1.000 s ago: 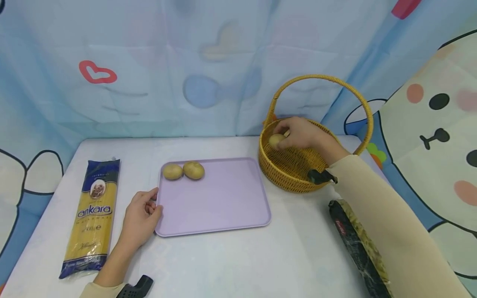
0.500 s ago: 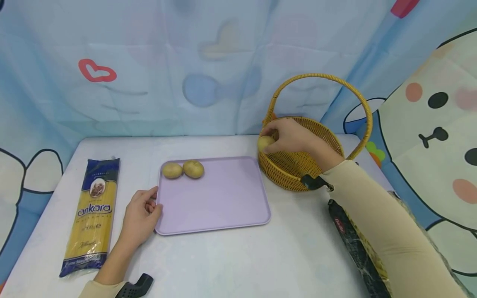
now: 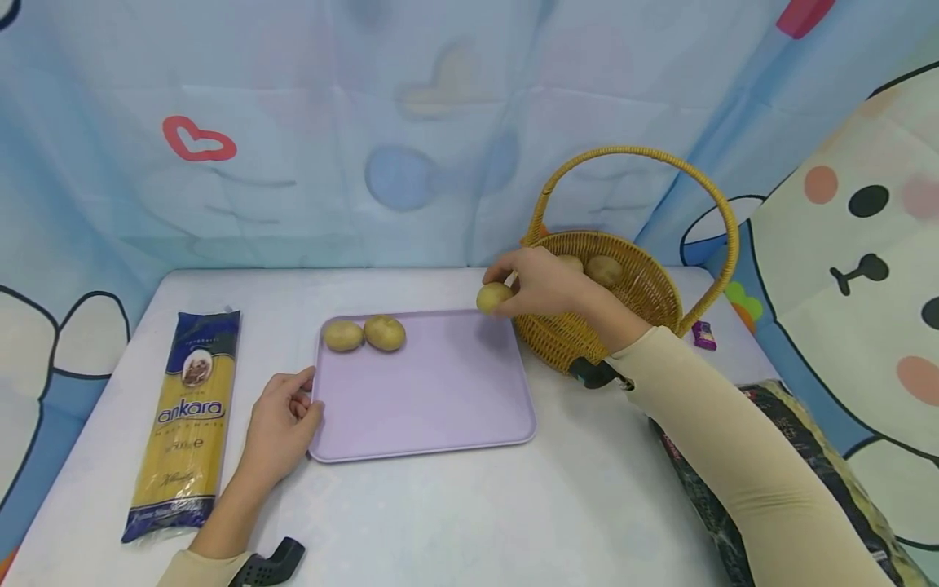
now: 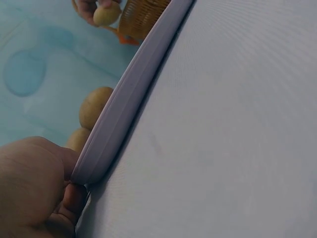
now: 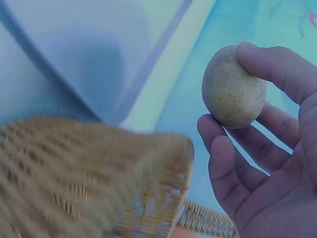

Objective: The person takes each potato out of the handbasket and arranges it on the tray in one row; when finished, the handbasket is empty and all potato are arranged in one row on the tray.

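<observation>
- The right hand (image 3: 539, 281) is gripping a smooth, yellow-brown, egg-shaped potato (image 3: 494, 298) between thumb and fingertips, holding it in the air outside the basket, near the tray's far right corner.
- The potato has just been crossing the rim of the round, golden-yellow wicker basket (image 3: 546, 336) with its tall hooped handle; it is now hanging clear, so the lifting-out part of the work is seemingly done, while the setting-down is still pending.
- The left hand (image 3: 279, 420) is staying at the left edge of the flat, pale-lilac rectangular tray (image 3: 425, 391), pinching its rim and probably steadying it.
- The tray is carrying two yellow-brown oval potatoes (image 3: 385, 333), sitting side by side, seemingly touching, in its far left corner.
- Inside the basket, two brownish round potatoes (image 3: 605, 271) are now showing past the right hand, resting toward the back; its near side is partly hidden.
</observation>
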A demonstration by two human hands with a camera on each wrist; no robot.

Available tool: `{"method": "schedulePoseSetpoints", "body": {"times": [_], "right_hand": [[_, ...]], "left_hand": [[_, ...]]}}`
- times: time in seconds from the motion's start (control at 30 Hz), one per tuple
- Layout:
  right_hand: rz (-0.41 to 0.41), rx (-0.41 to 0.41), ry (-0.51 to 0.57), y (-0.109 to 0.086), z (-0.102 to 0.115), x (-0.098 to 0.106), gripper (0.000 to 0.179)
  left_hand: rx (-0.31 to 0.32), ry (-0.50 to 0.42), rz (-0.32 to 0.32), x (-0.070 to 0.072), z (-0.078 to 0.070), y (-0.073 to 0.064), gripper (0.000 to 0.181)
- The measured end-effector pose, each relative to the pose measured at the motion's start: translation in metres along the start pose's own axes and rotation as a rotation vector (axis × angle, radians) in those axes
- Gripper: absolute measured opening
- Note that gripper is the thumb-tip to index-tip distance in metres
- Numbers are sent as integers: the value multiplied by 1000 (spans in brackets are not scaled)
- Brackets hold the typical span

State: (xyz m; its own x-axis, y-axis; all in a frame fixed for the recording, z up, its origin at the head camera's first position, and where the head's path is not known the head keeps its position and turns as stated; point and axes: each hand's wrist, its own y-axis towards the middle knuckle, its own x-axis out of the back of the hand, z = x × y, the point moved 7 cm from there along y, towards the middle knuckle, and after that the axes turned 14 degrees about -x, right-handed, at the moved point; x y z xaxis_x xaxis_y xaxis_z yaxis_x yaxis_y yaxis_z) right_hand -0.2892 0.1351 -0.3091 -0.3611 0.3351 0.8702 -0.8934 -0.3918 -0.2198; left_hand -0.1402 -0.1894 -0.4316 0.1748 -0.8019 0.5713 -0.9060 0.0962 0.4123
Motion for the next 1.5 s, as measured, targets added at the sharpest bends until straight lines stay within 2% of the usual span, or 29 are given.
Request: {"method": "schedulePoseSetpoints", "body": {"times": [0.37, 0.53, 0.73, 1.23, 1.5], "right_hand": [[40, 74, 24, 10, 22, -27, 36], [28, 76, 6, 16, 33, -37, 37], [57, 81, -13, 25, 45, -52, 39], [90, 92, -28, 53, 51, -82, 41], [91, 81, -45, 59, 52, -93, 42]], "left_hand": [[18, 7, 11, -1, 3, -1, 49], [27, 8, 14, -1, 2, 0, 49], [26, -2, 8, 0, 1, 0, 49], [28, -6, 8, 0, 2, 1, 49], [18, -15, 2, 0, 3, 1, 49]]}}
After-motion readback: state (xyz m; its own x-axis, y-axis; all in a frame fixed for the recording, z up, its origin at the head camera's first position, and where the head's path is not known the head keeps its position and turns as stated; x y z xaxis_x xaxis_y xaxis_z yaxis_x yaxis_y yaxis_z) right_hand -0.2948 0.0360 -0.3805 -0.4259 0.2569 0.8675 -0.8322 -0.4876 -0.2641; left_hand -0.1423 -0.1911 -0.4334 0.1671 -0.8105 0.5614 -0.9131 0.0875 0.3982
